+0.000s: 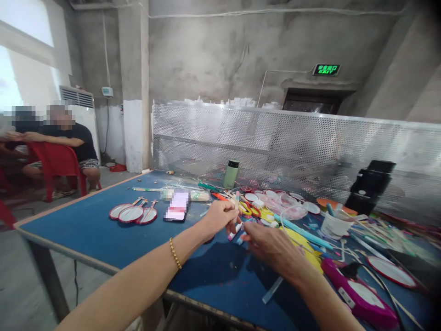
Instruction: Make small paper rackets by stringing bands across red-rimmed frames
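Head view: three small round fans (pixel 132 213) lie left on your blue table (pixel 103 230). Your left hand (pixel 218 217) pinches a thin stick (pixel 236 202) upright, beside scattered markers (pixel 235 232). Your right hand (pixel 274 246) hovers nearby, fingers loose, grasping nothing.

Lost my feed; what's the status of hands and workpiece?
Left hand pinching thin pale stick upright. Right hand open, low over blue table. Small pink-tipped tubes between hands. Scattered craft clutter close behind.
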`<state>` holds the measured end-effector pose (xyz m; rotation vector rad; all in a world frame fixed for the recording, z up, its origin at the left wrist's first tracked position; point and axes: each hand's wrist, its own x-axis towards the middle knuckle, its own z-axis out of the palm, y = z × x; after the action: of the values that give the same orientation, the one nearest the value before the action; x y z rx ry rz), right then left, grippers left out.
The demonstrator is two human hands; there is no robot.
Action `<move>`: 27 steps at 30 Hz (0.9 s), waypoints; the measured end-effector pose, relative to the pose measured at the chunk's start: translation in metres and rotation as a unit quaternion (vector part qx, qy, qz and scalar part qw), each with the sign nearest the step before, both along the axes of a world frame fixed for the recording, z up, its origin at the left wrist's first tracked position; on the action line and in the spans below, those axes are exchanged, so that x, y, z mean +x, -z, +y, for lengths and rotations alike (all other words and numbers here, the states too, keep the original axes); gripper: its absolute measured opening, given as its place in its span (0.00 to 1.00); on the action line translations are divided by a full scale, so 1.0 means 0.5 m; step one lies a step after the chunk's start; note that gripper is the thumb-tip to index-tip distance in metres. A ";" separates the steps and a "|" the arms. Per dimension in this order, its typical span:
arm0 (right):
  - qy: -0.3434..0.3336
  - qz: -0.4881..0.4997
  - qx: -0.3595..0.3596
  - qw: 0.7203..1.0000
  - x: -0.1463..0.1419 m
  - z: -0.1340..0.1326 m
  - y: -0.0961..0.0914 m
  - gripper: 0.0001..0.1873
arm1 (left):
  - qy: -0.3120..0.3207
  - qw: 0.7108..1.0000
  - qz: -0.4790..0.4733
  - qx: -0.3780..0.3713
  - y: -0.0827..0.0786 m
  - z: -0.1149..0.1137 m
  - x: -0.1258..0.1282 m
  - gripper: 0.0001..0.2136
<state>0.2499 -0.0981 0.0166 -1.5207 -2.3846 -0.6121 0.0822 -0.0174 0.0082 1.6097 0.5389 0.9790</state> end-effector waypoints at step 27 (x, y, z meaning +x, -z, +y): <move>-0.064 0.499 0.250 0.827 -0.052 -0.015 0.000 0.07 | 0.070 0.995 -0.063 -0.027 -0.002 -0.031 0.012 0.08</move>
<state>0.2239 -0.1057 0.0167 -1.0264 -1.3515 -0.2483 0.0880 -0.0328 0.0094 1.5058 0.3588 0.9448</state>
